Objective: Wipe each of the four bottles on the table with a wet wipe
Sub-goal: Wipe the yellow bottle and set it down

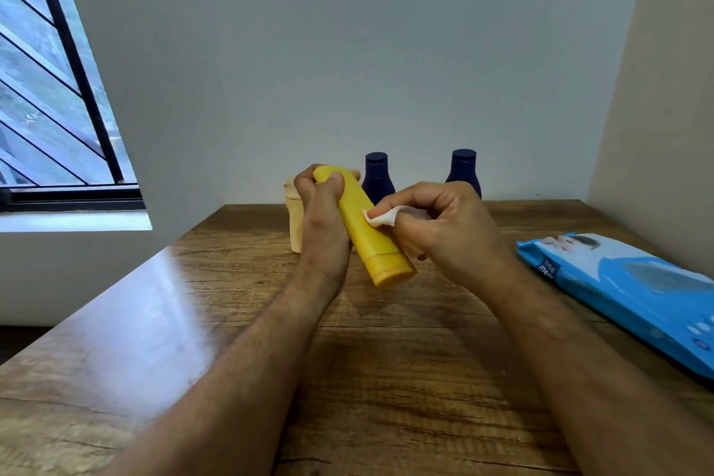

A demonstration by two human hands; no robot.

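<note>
Yellow bottle (365, 228) gripped by left hand (322, 228), wet wipe (382, 218) pressed on by right hand (444, 224).

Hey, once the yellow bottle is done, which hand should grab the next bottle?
Probably the left hand: it holds only the yellow bottle, and the beige bottle stands just behind it. The right hand holds the wet wipe and should stay on wiping.

- The left hand (322, 222) is closed, thumb on top, fingers curled round.
- The right hand (440, 220) is closed too, its fingertips (376, 212) pinched together.
- Both bare arms reach forward, hands close together.
</note>
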